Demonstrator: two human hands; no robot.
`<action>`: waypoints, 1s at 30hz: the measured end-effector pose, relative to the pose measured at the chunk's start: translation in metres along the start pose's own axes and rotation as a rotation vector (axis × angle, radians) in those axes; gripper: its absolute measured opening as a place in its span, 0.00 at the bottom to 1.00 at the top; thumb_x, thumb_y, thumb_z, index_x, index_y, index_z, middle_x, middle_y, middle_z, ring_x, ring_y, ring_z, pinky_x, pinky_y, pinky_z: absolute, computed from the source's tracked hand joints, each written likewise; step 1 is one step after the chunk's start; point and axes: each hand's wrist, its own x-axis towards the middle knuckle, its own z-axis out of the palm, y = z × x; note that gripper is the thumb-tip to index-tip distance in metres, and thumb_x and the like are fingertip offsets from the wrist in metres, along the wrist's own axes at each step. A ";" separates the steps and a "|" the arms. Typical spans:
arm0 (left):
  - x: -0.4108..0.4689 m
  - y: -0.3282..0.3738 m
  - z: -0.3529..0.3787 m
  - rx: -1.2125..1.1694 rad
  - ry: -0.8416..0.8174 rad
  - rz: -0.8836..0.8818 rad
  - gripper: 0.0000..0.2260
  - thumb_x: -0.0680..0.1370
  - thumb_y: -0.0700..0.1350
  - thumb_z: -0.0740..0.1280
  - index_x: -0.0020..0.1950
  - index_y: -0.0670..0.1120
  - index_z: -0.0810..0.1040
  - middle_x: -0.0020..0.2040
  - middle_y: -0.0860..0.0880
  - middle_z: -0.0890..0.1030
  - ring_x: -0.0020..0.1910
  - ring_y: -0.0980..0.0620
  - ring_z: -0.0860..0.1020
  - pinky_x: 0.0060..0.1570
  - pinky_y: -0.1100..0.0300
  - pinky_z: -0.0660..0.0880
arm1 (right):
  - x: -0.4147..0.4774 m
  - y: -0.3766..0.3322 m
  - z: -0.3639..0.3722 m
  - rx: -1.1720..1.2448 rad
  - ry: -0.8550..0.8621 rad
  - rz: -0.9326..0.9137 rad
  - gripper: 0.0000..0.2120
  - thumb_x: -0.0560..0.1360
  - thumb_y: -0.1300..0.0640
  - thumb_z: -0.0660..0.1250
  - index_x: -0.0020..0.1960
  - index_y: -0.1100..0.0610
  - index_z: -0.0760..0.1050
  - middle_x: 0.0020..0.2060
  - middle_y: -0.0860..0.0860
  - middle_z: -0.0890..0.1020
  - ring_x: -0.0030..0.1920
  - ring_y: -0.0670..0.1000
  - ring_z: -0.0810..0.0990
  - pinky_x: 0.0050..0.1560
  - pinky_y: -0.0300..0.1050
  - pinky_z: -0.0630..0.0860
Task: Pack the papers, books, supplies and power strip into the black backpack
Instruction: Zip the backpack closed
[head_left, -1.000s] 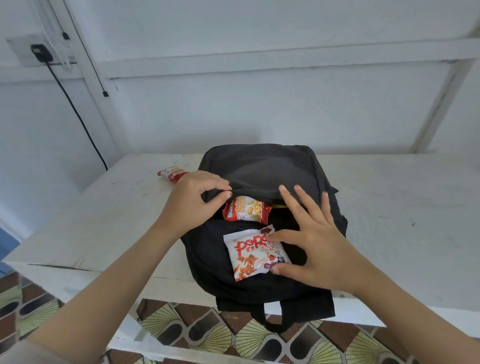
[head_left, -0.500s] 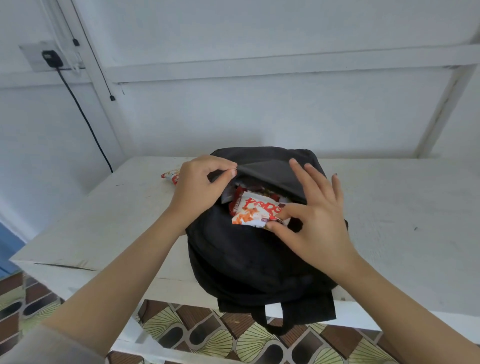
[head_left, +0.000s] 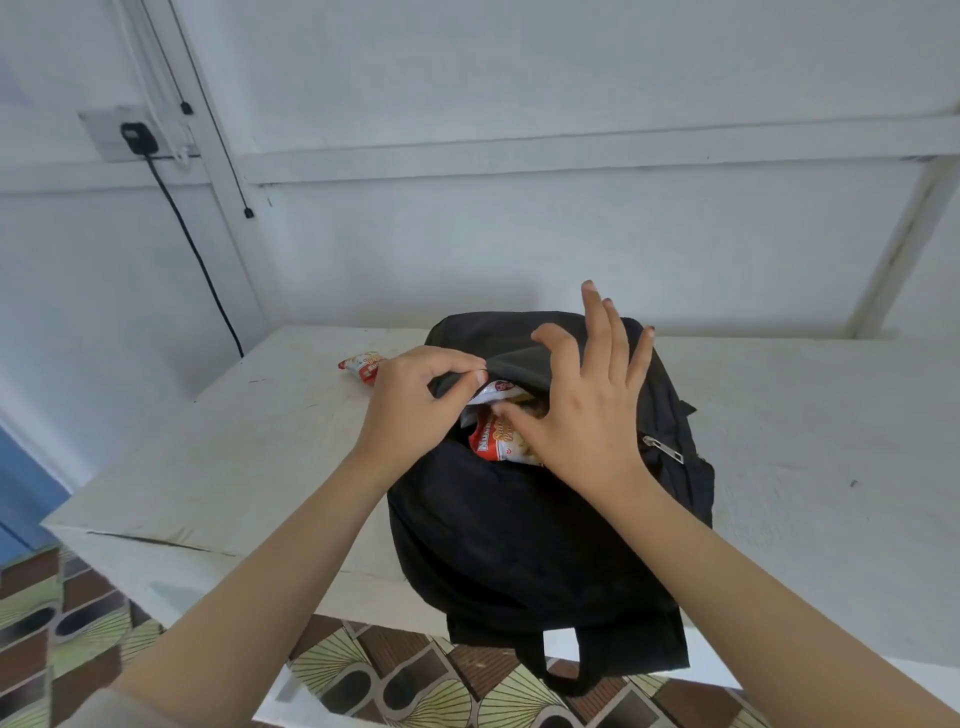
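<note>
Since the white table (head_left: 831, 441) bears it at the 6 o'clock edge, the black backpack (head_left: 519, 535) has its straps overhanging and its mouth close. At the mouth's 9 o'clock the left hand (head_left: 410, 410) pinches the flap edge, apparently lifting it to widen the opening. The right hand (head_left: 587, 421) is spread, thumb pressing a red snack packet (head_left: 498, 447) inward below a white packet (head_left: 493, 389). A loose snack packet (head_left: 361, 364) lies at the backpack's 10 o'clock; a zipper pull (head_left: 662, 448) hangs at 3 o'clock.

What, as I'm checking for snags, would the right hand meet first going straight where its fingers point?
Probably the lifted flap of the black backpack, pinched by the left hand; the right hand's fingers angle over it toward the wall, depth unclear.
</note>
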 end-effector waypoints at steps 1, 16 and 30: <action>-0.001 -0.001 0.000 0.007 0.003 0.008 0.07 0.73 0.40 0.71 0.50 0.46 0.84 0.46 0.57 0.81 0.48 0.63 0.78 0.50 0.74 0.72 | -0.001 -0.001 -0.001 0.017 0.005 0.004 0.31 0.64 0.40 0.72 0.61 0.51 0.64 0.72 0.63 0.60 0.72 0.64 0.58 0.68 0.68 0.49; -0.022 -0.033 -0.018 -0.090 0.058 -0.234 0.06 0.76 0.42 0.67 0.50 0.47 0.82 0.45 0.61 0.79 0.46 0.68 0.77 0.45 0.81 0.68 | 0.010 -0.029 -0.012 0.239 -0.264 -0.182 0.36 0.64 0.39 0.71 0.67 0.45 0.60 0.74 0.56 0.56 0.74 0.58 0.53 0.72 0.59 0.45; -0.029 -0.184 -0.082 0.089 -0.178 -0.538 0.07 0.76 0.48 0.68 0.54 0.53 0.80 0.51 0.57 0.80 0.54 0.58 0.75 0.56 0.62 0.68 | 0.122 -0.113 0.120 0.016 -1.053 -0.119 0.19 0.77 0.45 0.60 0.64 0.53 0.70 0.58 0.50 0.76 0.59 0.54 0.73 0.65 0.55 0.63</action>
